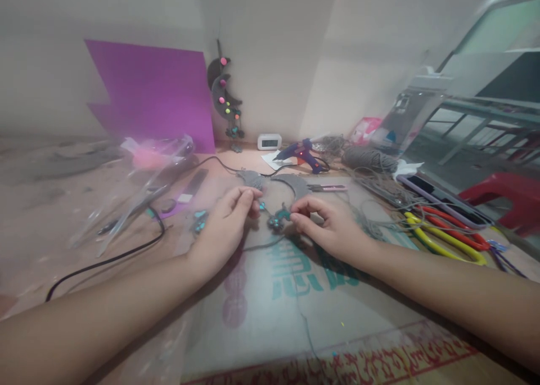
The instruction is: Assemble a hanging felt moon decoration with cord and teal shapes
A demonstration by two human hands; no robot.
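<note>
Between my hands hangs a small grey-and-teal ornament (277, 220) with bead-like bits on it. My left hand (232, 219) is closed in a pinch on a thin string, where a turquoise bit shows beside the fingertips. At the ornament's right edge, thumb and forefinger of my right hand (327, 224) pinch it. Just beyond the fingers lies a grey crescent moon (292, 183), with a wound grey piece (252, 179) to its left. Another teal-and-grey ornament (199, 222) rests left of my left hand.
A blue glue gun (301, 153) stands behind, near a small white digital clock (269, 142). Grey yarn (369, 160), a phone (442, 199) and yellow- and red-handled tools (447, 238) lie right. Left are plastic bags (158, 154) and a black cable (113, 258). A moon hanging (221, 95) is on the wall.
</note>
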